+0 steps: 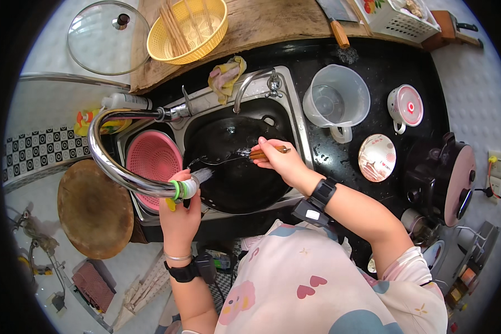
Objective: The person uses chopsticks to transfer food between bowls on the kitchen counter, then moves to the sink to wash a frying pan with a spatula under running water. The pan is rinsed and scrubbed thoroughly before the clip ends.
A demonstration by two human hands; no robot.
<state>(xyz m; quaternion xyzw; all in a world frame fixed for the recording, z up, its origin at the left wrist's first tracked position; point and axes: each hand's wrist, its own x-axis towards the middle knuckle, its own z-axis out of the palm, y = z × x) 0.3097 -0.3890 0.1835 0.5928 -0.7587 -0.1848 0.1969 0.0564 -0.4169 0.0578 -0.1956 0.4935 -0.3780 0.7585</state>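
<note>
My left hand (pixel 183 213) is around the nozzle end of the curved chrome faucet (pixel 123 177), from which water sprays to the right. My right hand (pixel 277 160) holds the wooden handle (pixel 259 155) of a utensil whose thin metal part reaches left into the spray; its exact kind is unclear. Both hands are above a large black wok (pixel 242 183) that sits in the right basin of the steel sink (pixel 298 108). A pink plastic colander (pixel 154 156) stands in the left basin. The smaller chrome tap (pixel 244 89) stands behind the wok.
A clear plastic jug (pixel 338 96), a bowl (pixel 377 158), a lidded mug (pixel 405 106) and an electric cooker (pixel 438 179) stand right of the sink. Behind are a yellow basket (pixel 208 52), a cloth (pixel 226 79) and a cleaver (pixel 338 31). A round wooden board (pixel 96 208) is at the left.
</note>
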